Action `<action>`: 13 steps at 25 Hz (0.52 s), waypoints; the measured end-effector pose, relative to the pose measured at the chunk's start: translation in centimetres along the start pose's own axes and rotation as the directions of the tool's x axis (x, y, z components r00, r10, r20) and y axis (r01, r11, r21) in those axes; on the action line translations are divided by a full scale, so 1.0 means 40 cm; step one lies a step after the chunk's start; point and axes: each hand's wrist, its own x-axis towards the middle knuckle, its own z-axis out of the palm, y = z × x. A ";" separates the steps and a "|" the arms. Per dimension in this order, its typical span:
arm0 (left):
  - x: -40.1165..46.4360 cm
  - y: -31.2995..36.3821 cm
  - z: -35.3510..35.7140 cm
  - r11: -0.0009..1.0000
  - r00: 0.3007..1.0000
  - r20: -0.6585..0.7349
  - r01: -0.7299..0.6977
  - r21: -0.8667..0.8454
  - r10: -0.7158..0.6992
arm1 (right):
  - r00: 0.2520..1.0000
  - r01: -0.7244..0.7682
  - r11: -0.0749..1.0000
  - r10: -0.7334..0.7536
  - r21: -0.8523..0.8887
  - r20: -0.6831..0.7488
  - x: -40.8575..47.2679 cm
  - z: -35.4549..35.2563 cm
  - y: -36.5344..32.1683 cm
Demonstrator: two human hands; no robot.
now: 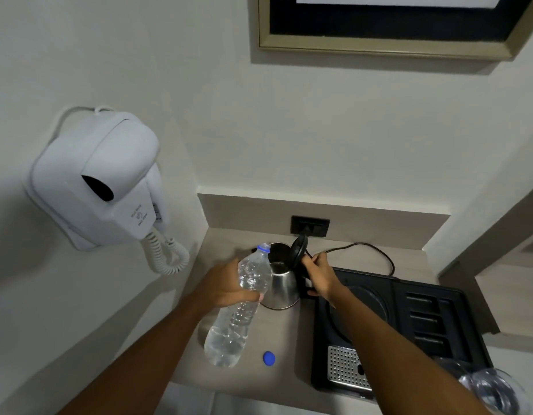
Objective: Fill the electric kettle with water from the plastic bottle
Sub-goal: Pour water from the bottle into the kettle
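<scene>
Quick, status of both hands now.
Left hand: closed around the plastic bottle.
Right hand: closed on the kettle handle.

The wall-mounted hair dryer (97, 181) bears small print — too blurred to read.

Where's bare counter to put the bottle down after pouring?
Bare counter lies between kettle, blue cap and black tray. Behind the kettle it's crowded by the cord; the tray is moulded compartments.

Left hand (229, 284) and right hand (319, 275) both curled, arms extended.
</scene>
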 end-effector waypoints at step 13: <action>0.057 0.061 -0.052 0.947 0.887 0.387 0.143 0.289 -0.251 | 1.000 -0.004 1.000 0.004 -0.026 -0.005 0.010 -0.004 0.004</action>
